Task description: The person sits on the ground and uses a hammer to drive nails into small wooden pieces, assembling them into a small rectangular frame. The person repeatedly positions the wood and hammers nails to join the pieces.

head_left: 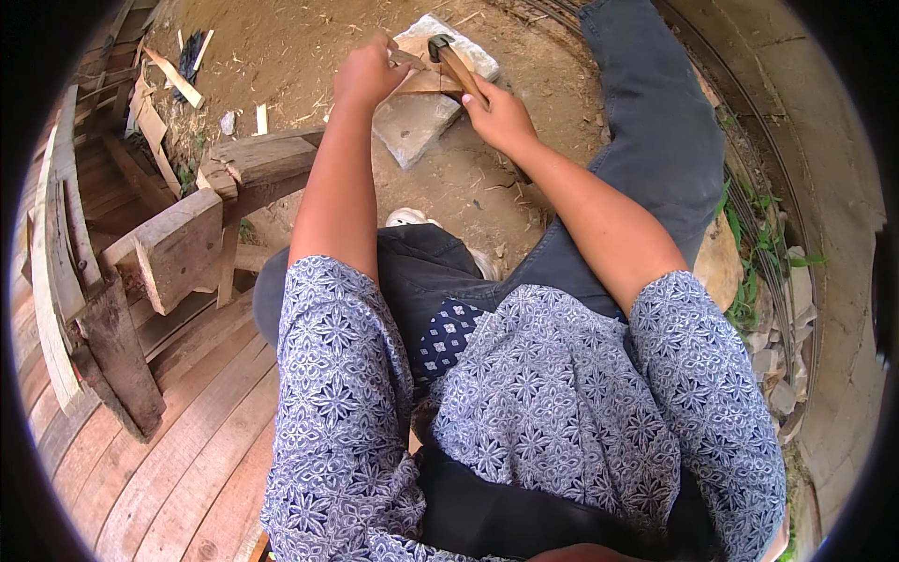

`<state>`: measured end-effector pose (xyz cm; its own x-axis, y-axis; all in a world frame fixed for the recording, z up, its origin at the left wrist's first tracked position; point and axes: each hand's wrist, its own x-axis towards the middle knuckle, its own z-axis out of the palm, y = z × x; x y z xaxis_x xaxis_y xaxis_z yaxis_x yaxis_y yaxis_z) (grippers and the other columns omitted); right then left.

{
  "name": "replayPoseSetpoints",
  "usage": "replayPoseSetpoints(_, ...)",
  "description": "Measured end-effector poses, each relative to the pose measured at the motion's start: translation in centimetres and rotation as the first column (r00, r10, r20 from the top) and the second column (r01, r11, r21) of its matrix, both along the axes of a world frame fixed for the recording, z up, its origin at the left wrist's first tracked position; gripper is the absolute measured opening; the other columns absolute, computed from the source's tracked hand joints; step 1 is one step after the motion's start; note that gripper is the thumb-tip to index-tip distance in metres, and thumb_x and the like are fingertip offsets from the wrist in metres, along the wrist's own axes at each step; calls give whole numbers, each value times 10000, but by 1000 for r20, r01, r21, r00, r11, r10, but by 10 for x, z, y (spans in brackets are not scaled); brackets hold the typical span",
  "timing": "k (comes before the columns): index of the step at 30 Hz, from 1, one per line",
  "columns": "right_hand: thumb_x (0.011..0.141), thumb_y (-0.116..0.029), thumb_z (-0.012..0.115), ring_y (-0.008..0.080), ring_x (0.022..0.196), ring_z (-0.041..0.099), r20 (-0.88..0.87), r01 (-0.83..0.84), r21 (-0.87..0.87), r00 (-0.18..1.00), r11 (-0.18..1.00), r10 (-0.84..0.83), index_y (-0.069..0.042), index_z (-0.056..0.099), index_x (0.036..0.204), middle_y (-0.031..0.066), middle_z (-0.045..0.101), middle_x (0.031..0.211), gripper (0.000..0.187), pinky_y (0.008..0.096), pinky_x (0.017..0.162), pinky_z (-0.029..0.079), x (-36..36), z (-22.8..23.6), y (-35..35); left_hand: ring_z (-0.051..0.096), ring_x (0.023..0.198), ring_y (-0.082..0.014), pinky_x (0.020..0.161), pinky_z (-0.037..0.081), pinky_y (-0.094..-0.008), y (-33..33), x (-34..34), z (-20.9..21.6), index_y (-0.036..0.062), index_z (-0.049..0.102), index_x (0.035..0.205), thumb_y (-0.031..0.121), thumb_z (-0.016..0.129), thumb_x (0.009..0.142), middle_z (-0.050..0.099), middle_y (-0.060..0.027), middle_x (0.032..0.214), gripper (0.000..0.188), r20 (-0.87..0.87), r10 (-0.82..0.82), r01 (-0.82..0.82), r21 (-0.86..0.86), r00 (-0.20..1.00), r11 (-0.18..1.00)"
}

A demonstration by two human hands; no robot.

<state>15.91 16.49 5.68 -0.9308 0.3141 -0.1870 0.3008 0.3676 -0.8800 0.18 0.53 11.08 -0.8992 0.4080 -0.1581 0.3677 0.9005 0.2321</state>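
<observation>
My right hand (499, 117) is wrapped round the wooden handle of a hammer (457, 70), whose dark metal head points away from me. The head is over a pale stone slab (409, 133) on the ground. Left of the hammer, my left hand (367, 73) is closed at the edge of a light brown piece of wood (426, 84) above the stone. Its fingertips are partly hidden, and the wood's full shape is hard to make out.
Rough timber beams (267, 159) stand at the left, beside a plank floor (201, 450). Wood offcuts (173, 77) lie on the bare soil (281, 56). My trousered leg (655, 122) extends to the right, near rubble, plants and a concrete wall (833, 187).
</observation>
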Motion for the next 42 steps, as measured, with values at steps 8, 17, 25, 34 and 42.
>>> replayPoseSetpoints(8,944,-294,574,422,972,677,-130,11,-38,991,999,-15,-243,542,1426,217,711,1042,486,477,874,530,-24,23,-4,691,953,-410,811,544,-479,-5,-15,-27,23,623,1148,361,802,809,713,-239,981,510,-47,-91,92,35,995,995)
replayPoseSetpoints(17,951,-300,581,392,952,697,-146,-7,48,989,999,14,-206,560,1421,231,707,1043,479,426,847,540,-30,30,-5,694,975,-376,821,553,-487,-9,-23,-40,61,662,1081,334,781,804,731,-176,1010,407,-56,-73,78,93,996,993)
replayPoseSetpoints(25,941,-259,579,447,949,671,-164,-33,101,985,994,49,-165,571,1389,242,702,1009,458,488,836,542,-26,32,-9,701,964,-361,814,558,-479,-3,-9,-13,86,683,1082,382,783,797,736,-166,1000,423,-8,-5,5,27,1000,1000)
replayPoseSetpoints(34,938,-264,574,450,948,671,-126,-53,47,990,997,58,-182,564,1401,254,699,1011,470,490,855,534,-20,32,-10,690,958,-388,826,542,-483,-13,-16,-28,73,686,1095,404,819,759,724,-193,1002,490,-45,20,-16,90,999,996)
replayPoseSetpoints(42,939,-258,575,445,956,671,-102,-29,49,994,998,34,-178,564,1408,262,691,1040,476,489,865,532,-23,34,-5,689,946,-391,810,538,-467,-12,-23,-31,82,686,1091,384,833,744,725,-199,987,483,-12,16,-15,98,1000,995)
